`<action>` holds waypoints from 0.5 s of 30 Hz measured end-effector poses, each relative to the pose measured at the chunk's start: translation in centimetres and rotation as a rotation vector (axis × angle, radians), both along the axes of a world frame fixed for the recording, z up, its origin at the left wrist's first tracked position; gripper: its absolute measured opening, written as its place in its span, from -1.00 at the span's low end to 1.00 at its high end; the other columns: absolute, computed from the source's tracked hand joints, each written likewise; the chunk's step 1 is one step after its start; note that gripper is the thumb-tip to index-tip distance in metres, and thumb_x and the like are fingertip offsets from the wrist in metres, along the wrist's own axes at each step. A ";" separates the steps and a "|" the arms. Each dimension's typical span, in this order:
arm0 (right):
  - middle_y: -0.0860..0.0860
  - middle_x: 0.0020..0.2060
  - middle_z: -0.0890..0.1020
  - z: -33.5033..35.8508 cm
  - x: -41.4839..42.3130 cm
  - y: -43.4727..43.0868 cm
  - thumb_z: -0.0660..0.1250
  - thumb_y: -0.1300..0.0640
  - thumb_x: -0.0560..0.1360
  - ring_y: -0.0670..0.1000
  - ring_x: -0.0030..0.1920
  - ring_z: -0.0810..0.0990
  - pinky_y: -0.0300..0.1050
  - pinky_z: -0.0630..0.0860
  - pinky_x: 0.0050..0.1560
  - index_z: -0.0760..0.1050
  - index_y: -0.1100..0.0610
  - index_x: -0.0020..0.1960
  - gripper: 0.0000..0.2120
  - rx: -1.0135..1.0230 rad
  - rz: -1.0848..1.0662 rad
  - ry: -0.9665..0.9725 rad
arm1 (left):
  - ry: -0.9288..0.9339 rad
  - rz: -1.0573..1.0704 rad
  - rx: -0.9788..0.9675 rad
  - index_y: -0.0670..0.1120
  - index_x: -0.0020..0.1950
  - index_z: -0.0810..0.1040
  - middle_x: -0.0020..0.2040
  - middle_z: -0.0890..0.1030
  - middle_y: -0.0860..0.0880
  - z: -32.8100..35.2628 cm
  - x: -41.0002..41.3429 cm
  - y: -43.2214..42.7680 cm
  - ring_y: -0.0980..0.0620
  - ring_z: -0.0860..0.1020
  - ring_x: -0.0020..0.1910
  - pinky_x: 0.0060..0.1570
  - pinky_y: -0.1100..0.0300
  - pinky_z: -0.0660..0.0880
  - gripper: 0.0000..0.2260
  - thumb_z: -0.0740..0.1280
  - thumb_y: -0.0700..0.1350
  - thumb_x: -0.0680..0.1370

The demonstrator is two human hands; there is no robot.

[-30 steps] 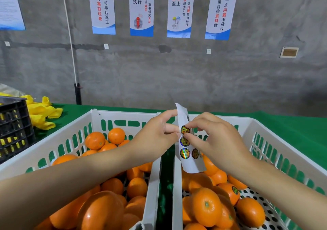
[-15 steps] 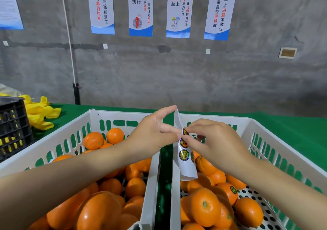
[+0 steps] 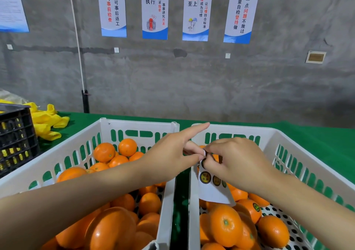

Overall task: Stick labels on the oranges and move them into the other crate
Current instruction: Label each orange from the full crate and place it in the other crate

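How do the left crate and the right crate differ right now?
The left crate is heaped with oranges, floor mostly hidden; the right crate holds fewer, its perforated floor showing. One orange in the right crate bears a label; none visible in the left crate does. Both are white slotted crates on a green table.

- We are pinching the top of the label sheet with our left hand, index finger pointing out.
- We are pinching a round label on it with our right hand.
- We are holding the sheet over the right crate of oranges.
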State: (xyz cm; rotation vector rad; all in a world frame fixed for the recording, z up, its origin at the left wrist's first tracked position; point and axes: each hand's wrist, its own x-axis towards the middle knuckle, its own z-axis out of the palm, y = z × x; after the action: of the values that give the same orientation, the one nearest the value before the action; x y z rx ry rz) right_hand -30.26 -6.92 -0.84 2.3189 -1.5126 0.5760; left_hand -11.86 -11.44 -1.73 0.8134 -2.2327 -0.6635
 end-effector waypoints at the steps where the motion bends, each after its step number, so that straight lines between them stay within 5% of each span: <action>1: -0.06 -0.34 0.59 -0.1 0.0 -0.1 0.10 -0.07 0.53 -0.06 -0.33 0.52 -0.27 0.38 -0.38 0.65 -0.06 -0.11 -0.66 0.004 0.001 -0.001 | -0.007 -0.001 0.009 0.41 0.50 0.09 -0.03 0.70 0.30 0.0 0.0 0.1 0.31 0.61 0.07 0.05 0.68 0.28 -0.31 0.37 -0.13 0.60; 4: -0.02 -0.36 0.56 -0.1 -0.1 -0.2 0.04 -0.15 0.48 -0.03 -0.33 0.51 -0.13 0.47 -0.34 0.64 -0.02 -0.15 -0.57 0.029 0.020 -0.028 | 0.003 -0.010 0.038 0.30 0.56 0.13 -0.05 0.71 0.27 -0.1 -0.1 0.1 0.30 0.62 0.05 0.07 0.64 0.32 -0.33 0.37 -0.16 0.60; 8: -0.04 -0.23 0.61 -0.1 0.0 -0.2 0.02 -0.21 0.50 -0.04 -0.24 0.56 -0.06 0.54 -0.24 0.62 -0.03 -0.02 -0.55 0.049 0.044 -0.051 | 0.088 0.014 0.086 0.21 0.56 0.19 -0.08 0.73 0.18 0.3 -0.1 0.1 0.21 0.67 0.01 0.28 0.17 0.49 -0.35 0.39 -0.19 0.59; 10: -0.05 -0.21 0.62 0.0 0.0 -0.1 0.01 -0.20 0.55 -0.05 -0.23 0.56 -0.10 0.54 -0.24 0.62 -0.06 0.03 -0.56 0.019 0.041 -0.039 | 0.129 0.033 0.096 0.20 0.53 0.23 -0.08 0.74 0.15 0.5 -0.1 0.0 0.19 0.67 0.01 0.29 0.10 0.51 -0.37 0.39 -0.21 0.58; 15: -0.09 -0.30 0.58 0.2 0.1 0.0 -0.07 -0.18 0.57 -0.06 -0.30 0.52 -0.21 0.38 -0.37 0.56 -0.08 -0.05 -0.56 -0.082 0.002 0.092 | 0.184 0.034 0.132 0.17 0.48 0.28 -0.08 0.74 0.12 0.9 -0.1 -0.1 0.29 0.63 -0.29 -0.19 0.36 0.52 -0.42 0.39 -0.23 0.58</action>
State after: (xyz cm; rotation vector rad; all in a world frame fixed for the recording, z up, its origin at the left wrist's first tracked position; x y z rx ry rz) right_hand -30.15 -6.89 -0.68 2.2537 -1.4186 0.5148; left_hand -11.95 -11.51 -0.84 0.8176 -2.0223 -0.8415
